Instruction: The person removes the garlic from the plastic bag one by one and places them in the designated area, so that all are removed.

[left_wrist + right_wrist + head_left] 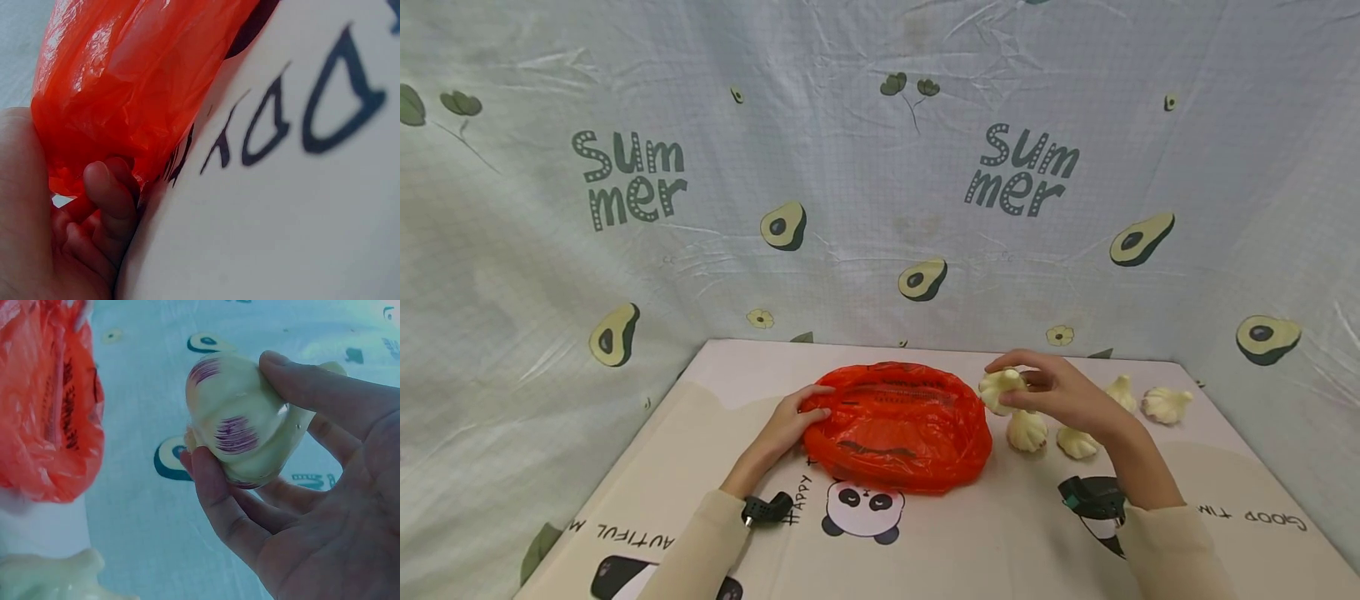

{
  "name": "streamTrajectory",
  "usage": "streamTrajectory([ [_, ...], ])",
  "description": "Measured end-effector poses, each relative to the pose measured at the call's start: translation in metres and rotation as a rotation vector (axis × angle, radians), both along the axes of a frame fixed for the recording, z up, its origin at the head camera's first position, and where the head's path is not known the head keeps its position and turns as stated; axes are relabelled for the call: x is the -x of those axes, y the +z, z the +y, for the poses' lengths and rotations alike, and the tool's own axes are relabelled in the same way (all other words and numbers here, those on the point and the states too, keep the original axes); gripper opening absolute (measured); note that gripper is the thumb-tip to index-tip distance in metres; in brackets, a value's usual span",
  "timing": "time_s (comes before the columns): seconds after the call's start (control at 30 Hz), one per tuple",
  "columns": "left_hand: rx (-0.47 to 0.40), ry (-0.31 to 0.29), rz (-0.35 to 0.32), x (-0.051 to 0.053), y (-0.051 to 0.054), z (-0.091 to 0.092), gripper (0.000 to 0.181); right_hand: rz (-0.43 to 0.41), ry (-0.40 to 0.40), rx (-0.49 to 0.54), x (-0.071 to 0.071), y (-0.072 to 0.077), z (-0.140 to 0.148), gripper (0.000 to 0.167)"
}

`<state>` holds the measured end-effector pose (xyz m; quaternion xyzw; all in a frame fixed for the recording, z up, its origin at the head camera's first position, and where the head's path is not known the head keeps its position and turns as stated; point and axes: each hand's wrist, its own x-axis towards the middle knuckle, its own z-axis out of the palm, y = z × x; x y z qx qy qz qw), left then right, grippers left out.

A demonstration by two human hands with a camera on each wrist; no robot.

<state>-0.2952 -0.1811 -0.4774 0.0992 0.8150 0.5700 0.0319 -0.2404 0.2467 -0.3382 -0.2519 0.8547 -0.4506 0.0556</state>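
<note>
A red plastic bag lies on the table with its mouth spread wide and dark print on it. My left hand grips its left edge; in the left wrist view the fingers curl at the crinkled red plastic. To the right of the bag, my right hand holds a garlic bulb above the table. The right wrist view shows this pale bulb with purple streaks, pinched between thumb and fingers. Several more garlic bulbs lie below and beyond that hand.
Farther right on the table sits another garlic bulb. The pale table cover carries panda prints and lettering. A curtain with avocado prints hangs behind the table and along both sides.
</note>
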Motion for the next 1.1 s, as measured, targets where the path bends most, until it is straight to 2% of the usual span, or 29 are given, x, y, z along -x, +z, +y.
streamTrajectory([
  [0.37, 0.001, -0.008, -0.004, 0.000, 0.000, 0.001, 0.042, 0.067, -0.107, -0.024, -0.014, -0.004, 0.039, 0.034],
  [0.53, 0.011, 0.003, 0.002, 0.000, 0.000, 0.000, 0.042, 0.061, -0.142, -0.024, -0.018, -0.006, 0.056, 0.038],
  [0.83, 0.012, 0.002, -0.005, 0.000, 0.001, 0.000, 0.042, 0.107, -0.205, -0.062, -0.024, -0.010, 0.081, 0.040],
  [1.1, 0.014, 0.002, -0.001, -0.001, 0.002, 0.000, 0.042, 0.102, -0.206, -0.021, -0.024, -0.013, 0.101, 0.038],
])
